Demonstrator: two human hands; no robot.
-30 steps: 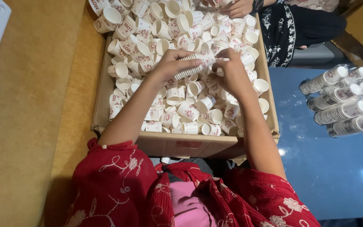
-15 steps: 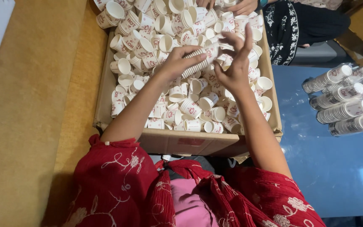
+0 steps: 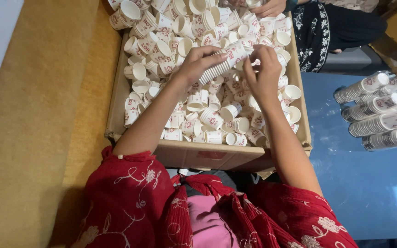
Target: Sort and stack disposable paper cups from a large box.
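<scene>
Tan floor covering (image 3: 33, 138) at far left. Cardboard box (image 3: 207, 156) heaped with loose white paper cups (image 3: 207, 121), red-printed. Above the heap, left hand (image 3: 197, 64) wraps a nested stack of cups (image 3: 221, 65), held slanted, its top end up toward the right. Right hand (image 3: 263, 76) sits just beside that top end, fingers curled narrow and pinching at it; whether a separate cup is in them, cannot tell. Another person's hand (image 3: 267, 8) reaches in at the box's far edge. Right of the box: blue surface (image 3: 345, 174), wrapped sleeves of stacked cups (image 3: 377, 112) lying side by side.
</scene>
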